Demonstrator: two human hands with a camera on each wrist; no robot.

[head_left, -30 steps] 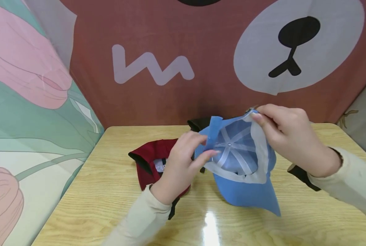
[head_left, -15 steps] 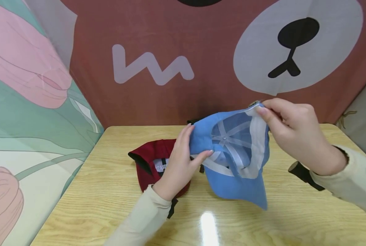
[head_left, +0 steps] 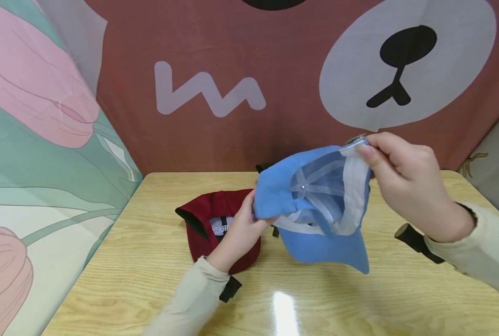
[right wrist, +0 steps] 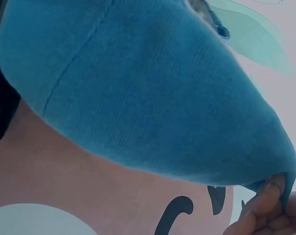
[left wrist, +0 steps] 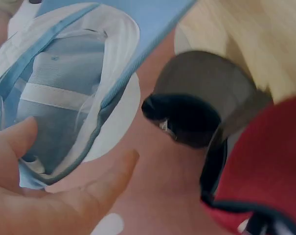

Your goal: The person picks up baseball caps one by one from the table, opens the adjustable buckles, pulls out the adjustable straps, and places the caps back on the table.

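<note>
A light blue baseball cap is held up over the table, tilted so that its pale-lined inside faces me and its brim points down. My left hand grips the cap's left edge; in the left wrist view its thumb overlaps the cap's inside. My right hand pinches the upper right edge between thumb and fingers, beside a small metal buckle. The right wrist view is mostly filled by the cap's outer crown, with fingertips at its lower right corner.
On the wooden table, a dark red cap lies open side up behind my left forearm. A dark cap, mostly hidden in the head view, stands at the back. A printed cloth with a bear face hangs behind the table.
My left hand has turned and taken hold of the cap's left edge, swinging it outward. My right hand has moved slightly up and right, still pinching the cap.
</note>
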